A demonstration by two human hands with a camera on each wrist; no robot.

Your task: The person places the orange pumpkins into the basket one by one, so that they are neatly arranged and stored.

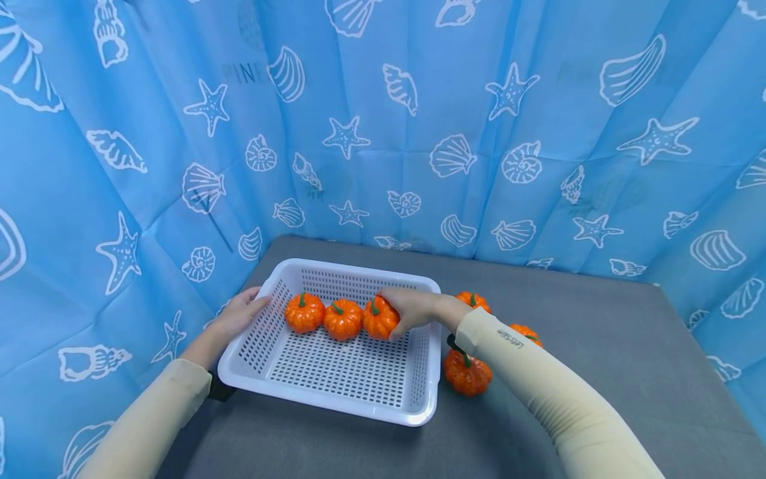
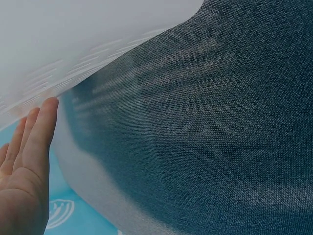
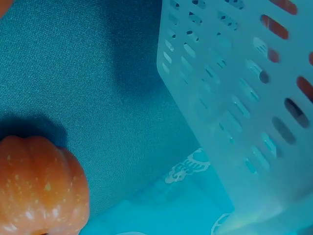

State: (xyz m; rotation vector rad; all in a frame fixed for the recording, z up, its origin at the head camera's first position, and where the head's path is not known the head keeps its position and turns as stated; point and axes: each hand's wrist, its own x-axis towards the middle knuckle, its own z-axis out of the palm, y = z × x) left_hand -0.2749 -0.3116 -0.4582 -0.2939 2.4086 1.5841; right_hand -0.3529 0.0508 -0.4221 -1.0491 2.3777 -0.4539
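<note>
A white perforated plastic basket (image 1: 335, 407) stands on the grey surface. Inside, along its far side, sit two small orange toy pumpkins, a left pumpkin (image 1: 304, 313) and a middle pumpkin (image 1: 344, 320). My right hand (image 1: 413, 307) reaches over the basket's right wall and holds a third pumpkin (image 1: 380, 319) beside them; its fingertips are partly hidden. At the left end, my left hand (image 1: 238, 314) holds the basket's rim, the thumb lying over it. In the left wrist view its fingers (image 2: 46, 122) look straight and touch the outer wall.
Right of the basket, near my right forearm, lie more pumpkins: a near one (image 1: 468, 373), a far one (image 1: 473, 301) and one (image 1: 526, 334) partly covered by the sleeve. A blue curtain (image 1: 371, 179) with white shells surrounds the back and left of the grey tabletop (image 1: 628, 352).
</note>
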